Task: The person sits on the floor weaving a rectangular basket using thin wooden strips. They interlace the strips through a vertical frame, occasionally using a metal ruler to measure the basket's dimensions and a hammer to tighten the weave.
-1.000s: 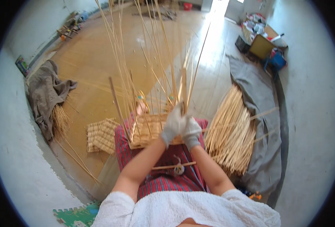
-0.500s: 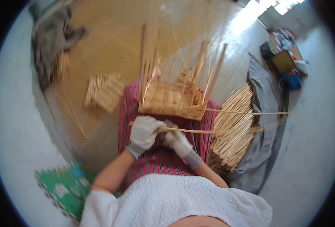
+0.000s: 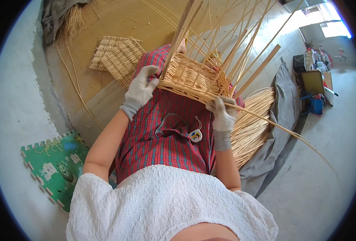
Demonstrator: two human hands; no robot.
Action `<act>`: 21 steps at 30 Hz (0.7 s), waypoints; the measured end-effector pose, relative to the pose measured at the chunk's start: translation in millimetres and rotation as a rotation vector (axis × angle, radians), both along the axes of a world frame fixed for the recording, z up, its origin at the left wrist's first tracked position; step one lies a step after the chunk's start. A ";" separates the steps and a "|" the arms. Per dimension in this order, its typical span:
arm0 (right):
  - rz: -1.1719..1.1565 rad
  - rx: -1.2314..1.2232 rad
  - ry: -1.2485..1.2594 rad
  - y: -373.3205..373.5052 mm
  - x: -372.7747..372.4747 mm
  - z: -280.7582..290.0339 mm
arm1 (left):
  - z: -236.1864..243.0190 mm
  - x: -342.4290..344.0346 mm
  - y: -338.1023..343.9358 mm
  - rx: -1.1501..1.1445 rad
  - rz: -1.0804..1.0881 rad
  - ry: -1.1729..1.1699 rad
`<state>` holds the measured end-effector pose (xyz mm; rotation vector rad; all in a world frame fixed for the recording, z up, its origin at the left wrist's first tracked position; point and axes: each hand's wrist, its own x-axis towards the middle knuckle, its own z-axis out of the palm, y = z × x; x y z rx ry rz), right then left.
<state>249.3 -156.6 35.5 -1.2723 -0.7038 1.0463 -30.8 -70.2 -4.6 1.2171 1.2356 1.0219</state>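
A half-woven wicker basket point(image 3: 194, 76) rests on my lap over a red striped cloth point(image 3: 145, 136), tilted with its right side lower. Wooden corner posts and many thin upright strands rise from it. Beside its left corner, my gloved left hand point(image 3: 141, 89) has its thumb and forefinger apart, the thumb close to the rim. My gloved right hand point(image 3: 225, 116) is closed at the near right corner, where a long wicker strand point(image 3: 266, 119) runs out to the right. Its fingertips are partly hidden by the basket.
A bundle of loose wicker strands point(image 3: 252, 120) lies on a grey cloth point(image 3: 284, 104) at the right. Two woven panels point(image 3: 123, 58) lie on the floor at the left. A green foam mat point(image 3: 59, 170) sits near left, and a blue container point(image 3: 317, 105) stands far right.
My hands have moved apart and forward, from together on the strand to the basket's two near corners. The left hand has let go of the strand. The view has shifted too.
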 end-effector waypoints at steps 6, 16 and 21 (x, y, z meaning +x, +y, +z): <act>-0.034 -0.081 0.050 -0.3 -21.0 -41.0 | -7.0 20.6 -6.3 -0.175 0.033 0.057; 0.038 -0.168 0.129 12.8 -14.1 -48.2 | -4.7 23.0 -6.2 0.007 0.060 0.166; 0.100 -0.222 0.041 12.2 -9.8 -51.9 | 19.2 77.9 5.3 -0.258 -0.195 0.394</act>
